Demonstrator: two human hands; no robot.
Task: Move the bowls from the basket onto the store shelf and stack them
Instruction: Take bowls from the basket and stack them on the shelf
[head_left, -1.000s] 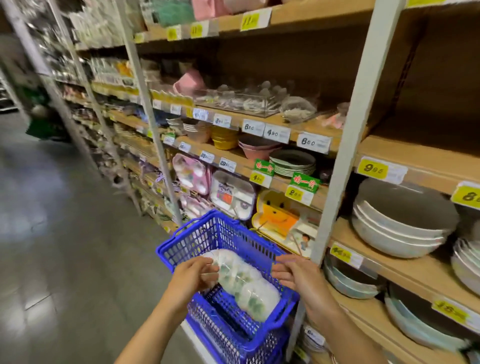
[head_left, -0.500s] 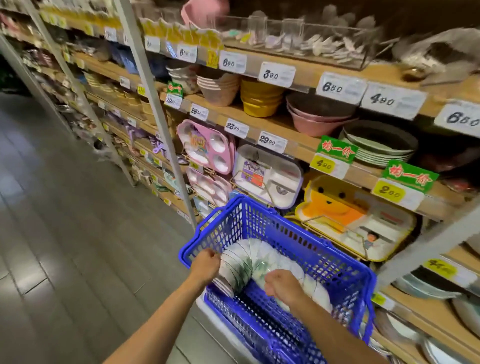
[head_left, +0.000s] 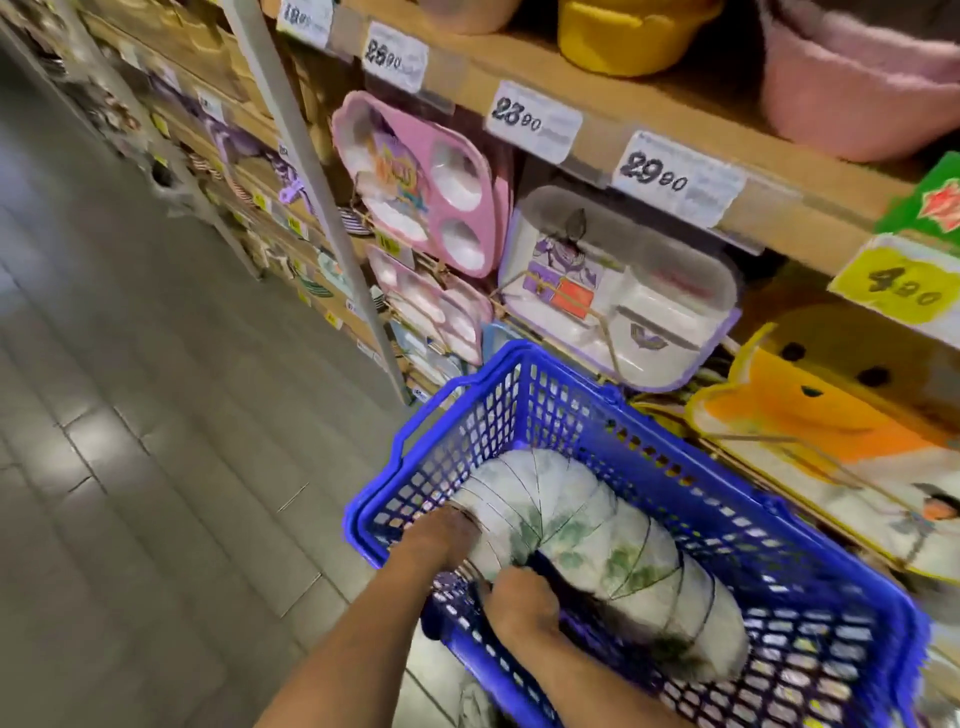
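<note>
While both my arms reach down into the blue basket (head_left: 613, 410), I see the row of white bowls (head_left: 597, 540) with green leaf prints lying on its side along the basket floor, curving from the near-left corner toward the right. My left hand (head_left: 441, 535) presses against the left end of the row, its fingers hidden behind the bowls, so I cannot tell how far they curl. My right hand (head_left: 524, 597) sits at the near side of the row with fingers tucked under the bowls, gripping them from below. Beyond the basket, the wooden store shelf (head_left: 597, 93) carries price tags (head_left: 532, 122), and pink divided trays (head_left: 426, 182) lean below it.
</note>
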